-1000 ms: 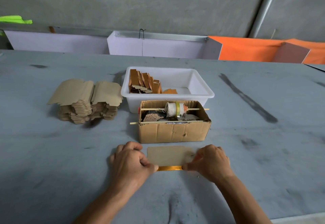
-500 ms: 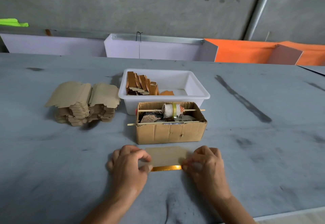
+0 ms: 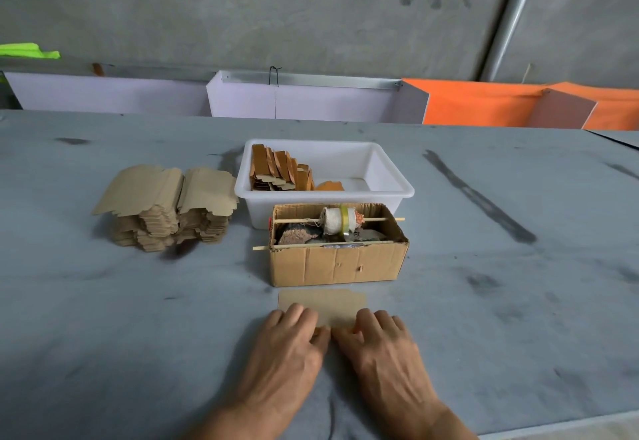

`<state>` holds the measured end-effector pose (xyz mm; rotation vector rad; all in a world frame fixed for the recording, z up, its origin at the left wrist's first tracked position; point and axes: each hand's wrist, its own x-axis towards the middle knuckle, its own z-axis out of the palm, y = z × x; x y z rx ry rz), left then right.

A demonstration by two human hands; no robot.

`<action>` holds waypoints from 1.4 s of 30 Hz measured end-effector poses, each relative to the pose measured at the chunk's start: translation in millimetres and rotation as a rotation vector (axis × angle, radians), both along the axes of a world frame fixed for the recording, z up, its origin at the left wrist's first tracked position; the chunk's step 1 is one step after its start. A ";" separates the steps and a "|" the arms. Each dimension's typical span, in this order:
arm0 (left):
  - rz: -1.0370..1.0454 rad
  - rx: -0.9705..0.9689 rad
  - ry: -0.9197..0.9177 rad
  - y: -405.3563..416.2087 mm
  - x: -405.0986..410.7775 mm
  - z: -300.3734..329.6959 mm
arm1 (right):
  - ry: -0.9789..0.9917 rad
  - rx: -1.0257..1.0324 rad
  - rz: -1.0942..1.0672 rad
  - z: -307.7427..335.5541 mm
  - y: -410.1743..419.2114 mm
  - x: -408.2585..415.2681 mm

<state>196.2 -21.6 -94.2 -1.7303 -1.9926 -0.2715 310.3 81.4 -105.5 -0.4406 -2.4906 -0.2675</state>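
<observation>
A flat brown card piece (image 3: 325, 305) lies on the grey table just in front of a cardboard box (image 3: 337, 261). My left hand (image 3: 288, 343) and my right hand (image 3: 380, 343) lie side by side on the card's near edge, fingers stretched flat and pressing it down. The thumbs nearly meet at the middle. The card's near edge is hidden under my fingers.
The cardboard box holds a white spool on a thin stick (image 3: 340, 220) and dark scraps. Behind it stands a white plastic tub (image 3: 387, 171) with folded brown pieces (image 3: 280, 168). A stack of flat card blanks (image 3: 166, 206) sits to the left. Partition panels (image 3: 311, 101) line the far edge.
Both hands have slid together toward the card's middle and flattened. The gold strip seen along the near edge before is no longer visible.
</observation>
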 end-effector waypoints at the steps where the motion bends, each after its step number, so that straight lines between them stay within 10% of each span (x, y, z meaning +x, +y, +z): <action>1: -0.001 0.004 0.005 -0.1 -0.3 -0.4 | -0.012 0.009 -0.010 -0.7 -0.7 0.2; 42: 0.371 -0.176 -0.595 38.7 -29.5 5.3 | -0.191 -0.523 -0.115 17.5 37.9 -0.6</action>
